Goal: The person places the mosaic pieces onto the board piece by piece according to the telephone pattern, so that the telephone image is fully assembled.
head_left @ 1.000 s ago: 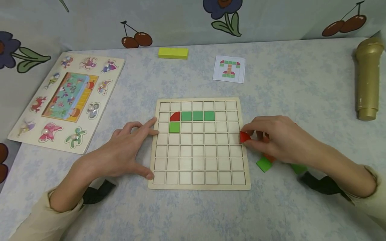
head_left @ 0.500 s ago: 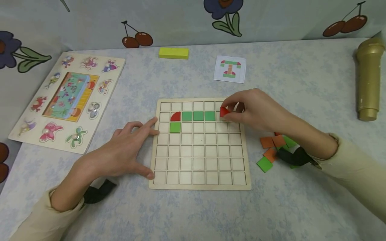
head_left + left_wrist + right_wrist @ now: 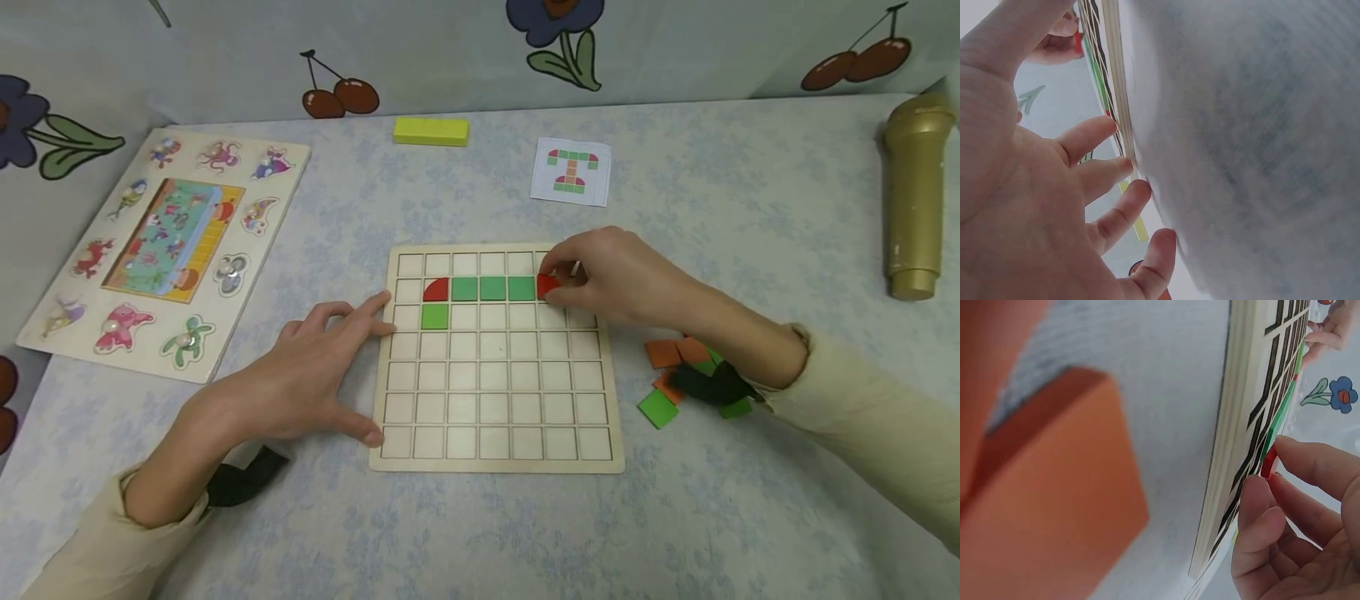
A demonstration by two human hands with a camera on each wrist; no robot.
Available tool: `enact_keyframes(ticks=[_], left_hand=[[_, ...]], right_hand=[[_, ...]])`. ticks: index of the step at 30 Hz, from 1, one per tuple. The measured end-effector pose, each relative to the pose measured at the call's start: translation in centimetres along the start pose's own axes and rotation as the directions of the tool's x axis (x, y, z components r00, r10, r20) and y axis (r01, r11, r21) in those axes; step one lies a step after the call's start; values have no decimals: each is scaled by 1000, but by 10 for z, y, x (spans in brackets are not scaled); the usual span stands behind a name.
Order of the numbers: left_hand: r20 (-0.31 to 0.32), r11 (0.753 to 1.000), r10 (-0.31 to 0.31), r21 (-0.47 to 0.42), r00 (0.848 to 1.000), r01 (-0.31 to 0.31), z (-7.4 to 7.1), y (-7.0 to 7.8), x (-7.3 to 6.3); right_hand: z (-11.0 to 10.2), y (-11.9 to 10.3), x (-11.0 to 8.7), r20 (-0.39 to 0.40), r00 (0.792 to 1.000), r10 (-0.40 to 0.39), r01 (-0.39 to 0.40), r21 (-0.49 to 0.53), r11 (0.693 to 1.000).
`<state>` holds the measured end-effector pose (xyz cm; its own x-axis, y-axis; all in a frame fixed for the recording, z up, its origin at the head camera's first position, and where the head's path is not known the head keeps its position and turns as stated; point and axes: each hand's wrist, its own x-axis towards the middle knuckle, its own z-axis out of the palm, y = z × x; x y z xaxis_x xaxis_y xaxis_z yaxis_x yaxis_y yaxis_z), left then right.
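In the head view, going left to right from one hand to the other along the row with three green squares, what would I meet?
Left hand, red quarter-round tile, first green square, second green square, third green square, red piece, right hand pinching it.

A grid board [image 3: 492, 378] lies mid-worktop [image 3: 480, 533], the left hand [image 3: 311, 375] at its left edge. In its second row from the back, three square tiles [image 3: 492, 289] sit between a quarter-circle tile [image 3: 437, 291] and the tile [image 3: 547, 287] in the right hand [image 3: 611, 275]; a fourth square [image 3: 434, 317] sits before the quarter-circle. Loose tiles [image 3: 662, 354] lie right of the board, a pattern card [image 3: 571, 172] and block [image 3: 431, 132] behind, a peg puzzle [image 3: 221, 312] far left, a microphone [image 3: 915, 200] far right.
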<state>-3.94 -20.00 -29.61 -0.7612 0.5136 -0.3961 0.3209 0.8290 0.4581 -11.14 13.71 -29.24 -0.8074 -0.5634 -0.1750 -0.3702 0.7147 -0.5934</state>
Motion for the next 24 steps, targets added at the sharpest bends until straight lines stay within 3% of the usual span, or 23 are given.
enact_keyframes(ticks=[13, 24], left_hand=[[1, 1000, 5, -6, 1000, -5, 0, 0, 1], [7, 1000, -8, -3, 1000, 8, -1, 2, 0]], right_hand=[[2, 1, 0, -1, 1000, -1, 1, -64, 998], [1, -1, -4, 2, 1000, 3, -3, -31, 1000]])
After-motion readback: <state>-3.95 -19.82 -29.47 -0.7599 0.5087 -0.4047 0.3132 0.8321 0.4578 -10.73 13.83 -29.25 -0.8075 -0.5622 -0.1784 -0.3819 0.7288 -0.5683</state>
